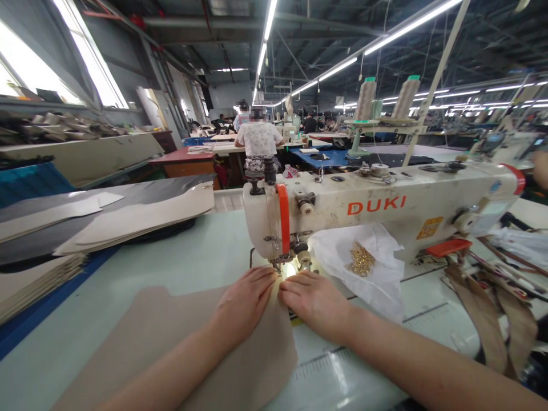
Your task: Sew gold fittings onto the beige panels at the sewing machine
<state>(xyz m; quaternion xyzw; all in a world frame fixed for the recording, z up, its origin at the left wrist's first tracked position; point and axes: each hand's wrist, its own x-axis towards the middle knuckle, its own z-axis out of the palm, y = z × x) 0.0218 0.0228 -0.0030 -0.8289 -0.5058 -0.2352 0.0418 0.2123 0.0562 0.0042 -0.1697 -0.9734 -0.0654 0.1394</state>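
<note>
The left hand (pixel 244 303) and right hand (pixel 314 303) lie flat, their fingers (pixel 261 279) extended and unclenched, pressing a beige fabric panel (pixel 240 342) on the counter (pixel 171 268) against the presser foot (pixel 278 265) of a white DUKI sewing machine (pixel 377 205).

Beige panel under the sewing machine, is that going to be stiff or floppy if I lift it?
The beige panel is probably fairly limp: it lies flat under the left hand and right hand. It looks thin, so likely light for its size. Its matte face probably isn't very slippery.
</note>
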